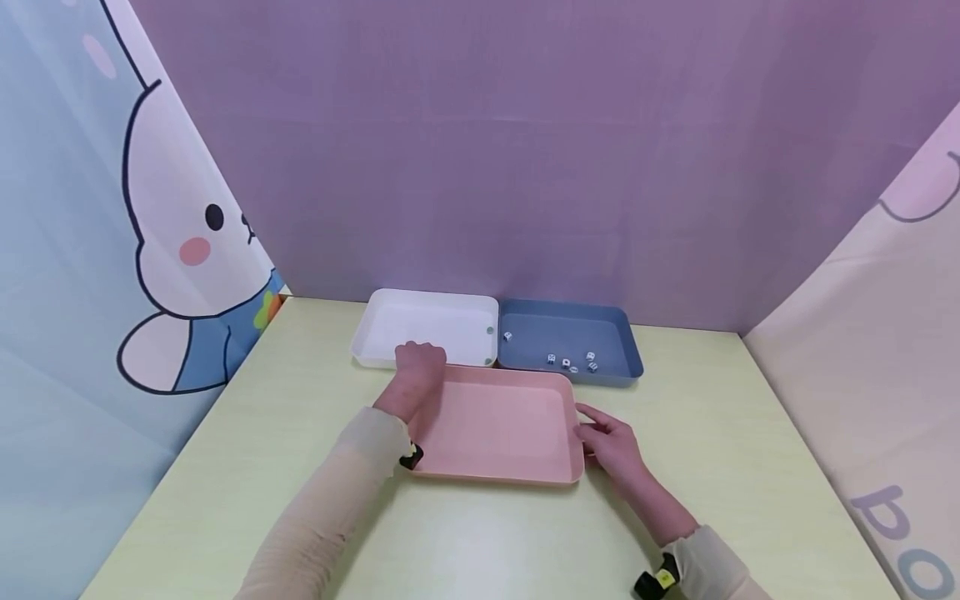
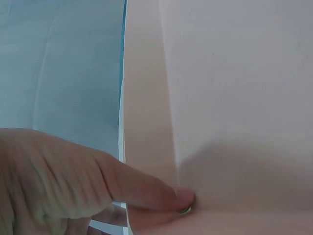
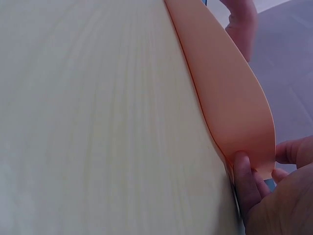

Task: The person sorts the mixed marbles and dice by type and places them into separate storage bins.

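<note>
A pink tray (image 1: pixel 498 425) lies in front of the person. Near its far left corner, the left hand (image 1: pixel 418 371) grips the wall, thumb inside and fingers outside in the left wrist view. Under the tip of that thumb (image 2: pixel 151 193) shows a small, shiny green piece (image 2: pixel 185 210), mostly covered. The right hand (image 1: pixel 613 446) touches the right side of the pink tray from outside; its fingertips (image 3: pixel 242 169) rest against the outer wall in the right wrist view.
Behind stand a white tray (image 1: pixel 420 312) with green pieces (image 1: pixel 490 331) at its right end and a blue tray (image 1: pixel 577 321) holding several white dice (image 1: pixel 566 363). The table (image 1: pixel 480 542) meets a purple cloth (image 1: pixel 525 167) at the back, with printed cloths at both sides.
</note>
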A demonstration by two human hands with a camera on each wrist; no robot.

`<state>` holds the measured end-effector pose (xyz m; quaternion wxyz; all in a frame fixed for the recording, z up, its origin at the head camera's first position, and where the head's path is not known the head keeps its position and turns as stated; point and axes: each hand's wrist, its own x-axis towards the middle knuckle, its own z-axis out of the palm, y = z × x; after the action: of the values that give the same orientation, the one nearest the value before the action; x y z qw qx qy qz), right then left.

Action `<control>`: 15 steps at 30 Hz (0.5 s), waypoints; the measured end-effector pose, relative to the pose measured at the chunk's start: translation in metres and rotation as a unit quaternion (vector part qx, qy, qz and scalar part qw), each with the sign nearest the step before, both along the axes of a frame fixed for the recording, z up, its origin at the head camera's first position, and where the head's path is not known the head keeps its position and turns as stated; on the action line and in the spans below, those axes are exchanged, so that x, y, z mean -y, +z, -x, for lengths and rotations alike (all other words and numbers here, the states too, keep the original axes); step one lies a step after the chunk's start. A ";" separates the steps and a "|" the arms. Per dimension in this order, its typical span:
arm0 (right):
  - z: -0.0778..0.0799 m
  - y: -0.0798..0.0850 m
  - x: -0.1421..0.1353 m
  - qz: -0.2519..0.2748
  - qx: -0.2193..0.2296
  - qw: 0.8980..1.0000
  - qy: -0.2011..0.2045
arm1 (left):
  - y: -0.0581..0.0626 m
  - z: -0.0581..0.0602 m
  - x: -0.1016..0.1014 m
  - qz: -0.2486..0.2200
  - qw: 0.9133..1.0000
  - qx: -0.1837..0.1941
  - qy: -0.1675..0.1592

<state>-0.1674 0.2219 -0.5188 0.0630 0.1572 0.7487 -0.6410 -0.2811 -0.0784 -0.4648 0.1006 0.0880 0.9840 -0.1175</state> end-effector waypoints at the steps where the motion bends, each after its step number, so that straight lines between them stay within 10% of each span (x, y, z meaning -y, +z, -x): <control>1: 0.000 0.000 0.000 0.000 0.000 1.000 0.001 | -0.001 0.000 0.000 0.001 1.000 0.001 0.001; 15: 0.000 -0.001 0.000 -0.003 -0.001 1.000 0.001 | 0.007 -0.002 0.002 -0.021 0.999 0.012 -0.044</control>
<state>-0.1669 0.2221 -0.5194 0.0627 0.1559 0.7509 -0.6387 -0.2795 -0.0800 -0.4579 0.1050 0.1351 0.9801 -0.1001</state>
